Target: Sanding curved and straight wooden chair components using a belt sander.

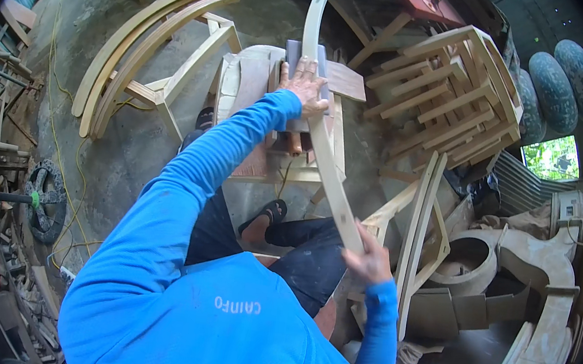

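A long, pale, curved wooden strip (331, 172) runs from the far middle down toward my right side. My left hand (306, 92) lies on top of it with its fingers spread, pressing it against a flat grey-purple plate or sanding surface (292, 56). Around the near end of the strip my right hand (370, 259) is closed, slightly blurred. The grey surface sits on a wooden stand (250, 94) in front of me. Beneath it a copper-coloured cylindrical part (296, 144) shows; what it belongs to is partly hidden.
Several curved wooden strips (153, 19) rest on a wooden frame (201, 57) at the left. Stacked wooden frames (460, 93) stand at the right, with more strips (420, 233) leaning nearer me. Yellow cords (54, 122) cross the floor. A black wheel (46, 201) stands at far left.
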A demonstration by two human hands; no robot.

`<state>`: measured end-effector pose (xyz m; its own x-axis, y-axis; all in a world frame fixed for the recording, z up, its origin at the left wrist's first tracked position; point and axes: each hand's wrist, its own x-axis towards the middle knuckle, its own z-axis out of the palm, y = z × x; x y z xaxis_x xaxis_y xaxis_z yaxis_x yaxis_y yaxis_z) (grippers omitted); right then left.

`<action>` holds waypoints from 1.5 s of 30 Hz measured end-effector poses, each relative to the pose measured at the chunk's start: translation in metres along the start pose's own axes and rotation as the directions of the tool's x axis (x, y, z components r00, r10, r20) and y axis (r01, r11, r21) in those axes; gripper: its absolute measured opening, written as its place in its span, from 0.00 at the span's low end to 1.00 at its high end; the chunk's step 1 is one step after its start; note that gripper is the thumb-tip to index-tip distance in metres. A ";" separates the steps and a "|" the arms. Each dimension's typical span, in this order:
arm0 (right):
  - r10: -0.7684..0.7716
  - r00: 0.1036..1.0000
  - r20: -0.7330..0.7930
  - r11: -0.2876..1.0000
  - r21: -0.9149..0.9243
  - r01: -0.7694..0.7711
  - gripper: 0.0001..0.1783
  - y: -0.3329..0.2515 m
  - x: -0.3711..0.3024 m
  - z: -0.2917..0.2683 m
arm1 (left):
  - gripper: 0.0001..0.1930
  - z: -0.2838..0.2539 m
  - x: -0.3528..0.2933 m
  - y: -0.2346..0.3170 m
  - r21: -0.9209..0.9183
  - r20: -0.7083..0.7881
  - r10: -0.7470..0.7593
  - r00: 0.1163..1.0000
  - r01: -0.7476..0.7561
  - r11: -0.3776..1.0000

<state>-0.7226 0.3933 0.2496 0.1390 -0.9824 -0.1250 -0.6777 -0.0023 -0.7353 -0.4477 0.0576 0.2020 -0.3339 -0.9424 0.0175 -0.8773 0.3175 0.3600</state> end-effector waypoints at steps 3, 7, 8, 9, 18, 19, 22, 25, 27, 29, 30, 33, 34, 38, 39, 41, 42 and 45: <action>0.262 0.939 0.223 0.913 0.257 -0.316 0.45 -0.011 -0.135 -0.036 | 0.37 0.016 -0.046 0.018 -0.170 -0.042 0.092 0.995 -0.097 0.981; 0.435 0.850 0.297 0.784 0.339 -0.520 0.45 -0.017 -0.275 -0.069 | 0.37 0.045 -0.144 0.060 -0.488 -0.411 0.108 0.905 -0.318 0.813; 0.473 0.826 0.306 0.765 0.323 -0.558 0.45 -0.024 -0.296 -0.073 | 0.39 0.042 -0.170 0.078 -0.616 -0.421 0.009 0.907 -0.293 0.731; 0.507 0.802 0.316 0.746 0.305 -0.592 0.44 -0.026 -0.313 -0.075 | 0.41 0.035 -0.188 0.095 -0.729 -0.413 -0.095 0.906 -0.266 0.631; 0.211 0.946 0.248 0.922 0.270 -0.277 0.38 -0.004 -0.292 -0.018 | 0.36 -0.007 -0.167 0.107 -0.861 -0.330 -0.193 0.924 -0.211 0.463; 0.225 0.972 0.063 0.970 0.085 -0.229 0.37 -0.014 -0.281 -0.004 | 0.37 -0.012 -0.163 0.106 -0.820 -0.358 -0.205 0.911 -0.202 0.536; 0.125 0.961 -0.245 0.981 -0.116 -0.157 0.36 -0.026 -0.264 0.029 | 0.38 -0.017 -0.154 0.106 -0.756 -0.391 -0.222 0.893 -0.175 0.631; 0.047 0.938 -0.342 0.991 -0.105 -0.087 0.37 -0.009 -0.269 0.049 | 0.40 -0.011 -0.150 0.109 -0.669 -0.384 -0.204 0.900 -0.119 0.734; 0.063 0.946 -0.317 0.991 -0.093 -0.097 0.37 -0.002 -0.267 0.053 | 0.41 0.001 -0.144 0.106 -0.589 -0.412 -0.158 0.897 -0.130 0.798; 0.093 0.957 -0.275 0.991 -0.069 -0.117 0.36 0.000 -0.258 0.051 | 0.42 0.001 -0.135 0.100 -0.618 -0.314 -0.184 0.932 -0.053 0.785; 0.090 0.966 -0.244 0.992 -0.065 -0.109 0.37 0.001 -0.250 0.047 | 0.42 -0.001 -0.128 0.098 -0.564 -0.253 -0.198 0.947 0.022 0.825; 0.104 0.978 -0.182 0.993 -0.034 -0.112 0.39 -0.002 -0.207 0.036 | 0.43 -0.010 -0.091 0.086 -0.489 -0.143 -0.253 0.957 0.154 0.859; 0.119 0.980 -0.160 0.993 -0.005 -0.122 0.39 -0.004 -0.187 0.032 | 0.42 -0.011 -0.075 0.080 -0.471 -0.120 -0.273 0.955 0.187 0.862; 0.167 0.983 -0.079 0.971 0.184 -0.151 0.40 -0.003 -0.103 0.039 | 0.41 -0.016 0.010 0.045 -0.397 -0.077 -0.322 0.943 0.267 0.878; 0.168 0.983 -0.071 0.973 0.171 -0.154 0.40 -0.004 -0.080 0.043 | 0.41 -0.014 0.035 0.036 -0.348 -0.065 -0.324 0.944 0.283 0.894; 0.152 0.981 -0.123 0.971 0.205 -0.125 0.40 0.000 -0.034 0.055 | 0.42 -0.014 0.084 0.016 -0.339 -0.047 -0.353 0.934 0.318 0.886; 0.150 0.981 -0.122 0.974 0.191 -0.125 0.40 0.001 -0.010 0.062 | 0.40 -0.011 0.108 0.003 -0.278 -0.062 -0.374 0.925 0.344 0.897; 0.126 0.974 -0.188 0.966 0.246 -0.077 0.38 -0.002 0.067 0.077 | 0.41 -0.010 0.184 -0.042 -0.218 -0.061 -0.388 0.920 0.367 0.904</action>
<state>-0.6568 0.3423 0.1916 -0.0857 -0.9924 -0.0887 -0.4881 0.1194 -0.8646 -0.4687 -0.1299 0.1993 0.0540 -0.9963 -0.0666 -0.8405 -0.0814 0.5357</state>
